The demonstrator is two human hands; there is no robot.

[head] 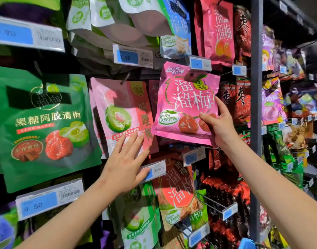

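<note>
A bright pink plum snack bag (185, 103) is held up in front of the rack of hanging packets. My right hand (220, 126) grips its lower right corner, thumb across the front and fingers behind. My left hand (126, 162) lies flat with straight fingers against the bottom of a pale pink bag with a green plum picture (118, 112), which hangs from a peg. The peg behind the bright pink bag is hidden, so I cannot tell whether that bag hangs on it.
A large green bag (44, 126) hangs at the left. Red bags (177, 191) hang below, pink-red ones (215, 31) above. Price tags (132, 56) stick out on peg ends. A dark upright post (256, 105) divides the rack from more packets at the right.
</note>
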